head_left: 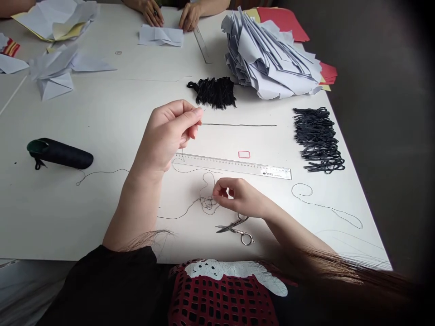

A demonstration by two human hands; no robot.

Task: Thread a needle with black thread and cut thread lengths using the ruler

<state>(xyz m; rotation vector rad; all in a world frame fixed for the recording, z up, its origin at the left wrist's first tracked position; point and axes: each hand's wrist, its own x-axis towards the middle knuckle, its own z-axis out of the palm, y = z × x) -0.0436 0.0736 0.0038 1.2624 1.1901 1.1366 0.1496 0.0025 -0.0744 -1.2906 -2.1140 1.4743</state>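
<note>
My left hand (pixel 170 133) is raised above the white table (pixel 102 117), its fingers pinched on a thin black thread (pixel 204 199) that hangs down past the clear ruler (pixel 234 165). The thread runs in loose loops on the table to my right hand (pixel 238 195), whose fingertips are pinched on it beside a small tangle. Small scissors (pixel 236 228) lie just under my right wrist. A straight cut length of black thread (pixel 239 125) lies beyond the ruler.
A black thread spool (pixel 59 153) lies at the left. Bundles of black cord sit at the centre back (pixel 214 92) and at the right (pixel 317 139). A heap of folded white paper (pixel 272 59) is behind. Another person's hands (pixel 170 16) rest on folded paper at the far edge.
</note>
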